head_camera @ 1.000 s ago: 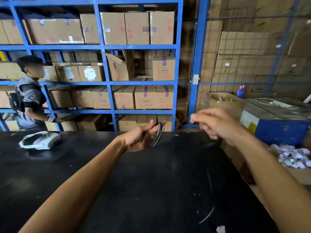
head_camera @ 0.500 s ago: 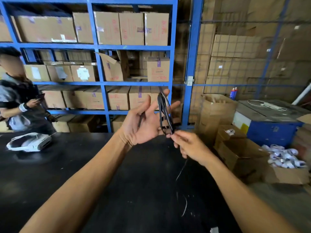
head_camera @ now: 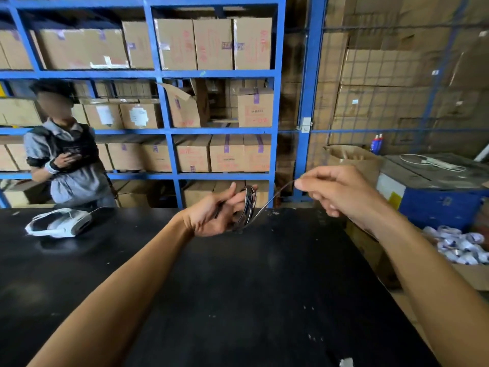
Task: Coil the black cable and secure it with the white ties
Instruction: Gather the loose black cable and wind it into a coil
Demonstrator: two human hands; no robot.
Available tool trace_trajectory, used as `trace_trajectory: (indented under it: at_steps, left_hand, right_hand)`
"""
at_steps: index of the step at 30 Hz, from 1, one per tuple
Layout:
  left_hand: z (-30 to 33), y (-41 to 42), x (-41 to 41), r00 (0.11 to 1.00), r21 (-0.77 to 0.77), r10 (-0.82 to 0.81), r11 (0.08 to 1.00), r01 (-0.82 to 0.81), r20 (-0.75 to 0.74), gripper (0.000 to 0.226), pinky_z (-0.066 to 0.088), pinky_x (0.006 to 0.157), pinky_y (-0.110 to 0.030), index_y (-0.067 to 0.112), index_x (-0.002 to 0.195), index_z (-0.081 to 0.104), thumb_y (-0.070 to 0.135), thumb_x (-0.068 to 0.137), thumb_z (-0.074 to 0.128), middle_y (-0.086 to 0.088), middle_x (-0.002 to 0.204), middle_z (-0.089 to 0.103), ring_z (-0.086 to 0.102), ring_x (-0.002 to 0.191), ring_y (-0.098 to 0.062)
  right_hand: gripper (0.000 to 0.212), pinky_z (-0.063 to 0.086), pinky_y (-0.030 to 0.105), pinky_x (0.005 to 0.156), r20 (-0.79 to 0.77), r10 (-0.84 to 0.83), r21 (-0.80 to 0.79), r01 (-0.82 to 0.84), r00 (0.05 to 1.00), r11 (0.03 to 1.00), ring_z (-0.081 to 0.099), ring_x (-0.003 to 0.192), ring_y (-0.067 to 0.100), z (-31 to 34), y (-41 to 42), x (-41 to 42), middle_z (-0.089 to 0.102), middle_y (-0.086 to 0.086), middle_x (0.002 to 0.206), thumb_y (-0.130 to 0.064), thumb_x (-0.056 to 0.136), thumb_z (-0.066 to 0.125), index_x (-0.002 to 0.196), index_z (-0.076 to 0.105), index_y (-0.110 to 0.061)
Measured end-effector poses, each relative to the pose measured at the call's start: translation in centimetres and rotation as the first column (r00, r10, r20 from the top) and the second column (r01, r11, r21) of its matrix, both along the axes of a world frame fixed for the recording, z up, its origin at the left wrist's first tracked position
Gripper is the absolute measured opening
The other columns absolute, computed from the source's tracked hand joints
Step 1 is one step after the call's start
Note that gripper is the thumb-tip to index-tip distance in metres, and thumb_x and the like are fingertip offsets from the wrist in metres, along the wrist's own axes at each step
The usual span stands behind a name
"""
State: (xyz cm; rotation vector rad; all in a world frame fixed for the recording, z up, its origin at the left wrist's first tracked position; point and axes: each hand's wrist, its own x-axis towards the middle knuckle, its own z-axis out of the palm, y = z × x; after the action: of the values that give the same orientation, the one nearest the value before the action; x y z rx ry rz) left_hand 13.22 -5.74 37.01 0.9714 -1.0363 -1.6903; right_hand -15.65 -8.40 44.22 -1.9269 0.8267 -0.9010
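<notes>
A thin black cable (head_camera: 248, 205) is looped into a small coil just above the far edge of the black table (head_camera: 238, 300). My left hand (head_camera: 217, 213) holds the coil around its fingers. One strand runs taut from the coil up and right to my right hand (head_camera: 336, 192), which pinches it between thumb and forefinger. A scrap of white (head_camera: 346, 362) lies at the table's near right edge; I cannot tell whether it is a tie.
A white device (head_camera: 59, 223) sits at the table's far left. A person (head_camera: 66, 154) stands behind it by blue shelving (head_camera: 169, 128) full of cartons. Right of the table are open cardboard boxes (head_camera: 352, 157), a box of white bundles (head_camera: 460, 245) and a blue crate (head_camera: 436, 197).
My left hand dropped from raised and spread to lower and curled around the coil. My right hand moved from beneath the coil up and to the right, drawing a strand taut.
</notes>
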Motion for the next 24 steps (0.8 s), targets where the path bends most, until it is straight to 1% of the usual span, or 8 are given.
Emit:
trace_trajectory:
  at_steps: [4,6,9,13,15,17,20,24]
  left_hand:
    - [-0.1,0.6,-2.2,0.979,0.099,-0.197,0.975,0.201,-0.051,0.057,0.043,0.093,-0.015,0.021,0.15,0.05,0.049,0.101,0.052,0.0,0.157,0.04,0.051,0.101,-0.009]
    - [0.4,1.1,-3.5,0.941,0.011,-0.331,0.943,0.332,-0.069,0.057,0.052,0.095,-0.027,0.021,0.155,0.041,0.049,0.106,0.041,-0.002,0.155,0.04,0.057,0.115,-0.015]
    - [1.4,1.6,-4.3,0.911,-0.158,-0.41,0.904,0.397,-0.056,0.058,0.027,0.116,-0.047,0.027,0.156,0.039,0.054,0.104,0.037,-0.005,0.166,0.031,0.029,0.145,-0.032]
    - [3.0,1.5,-4.3,0.866,-0.3,-0.45,0.875,0.38,-0.217,0.058,0.007,0.118,-0.06,0.031,0.159,0.028,0.053,0.105,0.026,-0.013,0.17,0.007,0.009,0.151,-0.047]
    - [3.7,1.0,-3.9,0.872,-0.353,-0.412,0.883,0.309,-0.265,0.058,-0.011,0.119,-0.065,0.033,0.159,0.026,0.052,0.104,0.028,-0.013,0.169,0.009,-0.012,0.152,-0.047]
    - [4.1,0.6,-3.2,0.906,-0.378,-0.319,0.903,0.203,-0.277,0.056,-0.006,0.119,-0.065,0.034,0.155,0.035,0.053,0.103,0.033,-0.013,0.169,0.012,0.006,0.15,-0.047]
    - [3.6,0.1,-1.4,0.927,-0.3,-0.181,0.951,0.079,-0.328,0.053,0.024,0.111,-0.057,0.035,0.148,0.05,0.056,0.103,0.031,-0.012,0.168,0.019,0.046,0.122,-0.033]
    - [1.7,-0.5,-0.2,0.976,-0.182,-0.02,0.983,-0.02,-0.216,0.057,0.033,0.093,-0.04,0.033,0.15,0.049,0.059,0.102,0.03,-0.004,0.134,0.047,0.049,0.095,-0.02]
  right_hand:
    - [0.012,0.041,0.022,0.042,-0.081,-0.105,-0.224,0.084,0.991,0.971,0.046,0.042,0.009,2.6,-2.1,1.3,0.067,-0.014,0.058,-0.042,0.09,0.072,0.088,0.078,-0.032]
    - [0.015,0.045,0.018,0.043,-0.096,-0.147,-0.292,0.113,0.985,0.95,0.05,0.04,0.004,2.4,-3.4,2.1,0.074,-0.021,0.071,-0.051,0.088,0.069,0.09,0.076,-0.038]
    - [0.002,0.045,0.016,0.04,-0.054,-0.172,-0.211,0.157,0.984,0.965,0.061,0.05,-0.005,0.0,-5.4,3.0,0.074,-0.028,0.086,-0.049,0.088,0.073,0.089,0.075,-0.048]
    - [0.026,0.044,0.03,0.039,-0.053,-0.074,-0.029,0.073,0.996,0.997,0.056,0.047,0.011,-6.9,-5.8,4.5,0.073,0.005,0.075,-0.027,0.098,0.065,0.087,0.077,-0.048]
    - [0.017,0.043,0.028,0.04,-0.049,0.011,0.049,-0.009,0.999,0.999,0.048,0.041,0.007,-9.6,-3.8,5.0,0.069,0.001,0.07,-0.033,0.098,0.064,0.096,0.078,-0.043]
    - [0.021,0.043,0.025,0.043,-0.079,0.054,0.074,-0.048,0.995,0.996,0.048,0.043,0.006,-11.1,-1.5,5.0,0.068,-0.002,0.067,-0.051,0.094,0.062,0.105,0.078,-0.042]
    - [0.018,0.041,0.023,0.046,-0.108,0.041,0.037,-0.037,0.993,0.999,0.05,0.045,0.005,-11.1,0.6,4.1,0.066,-0.004,0.062,-0.044,0.099,0.062,0.104,0.078,-0.04]
    - [0.014,0.039,0.011,0.045,-0.292,-0.01,-0.149,-0.035,0.957,0.988,0.058,0.044,-0.002,-7.8,1.8,2.1,0.068,-0.014,0.062,-0.035,0.1,0.064,0.093,0.077,-0.032]
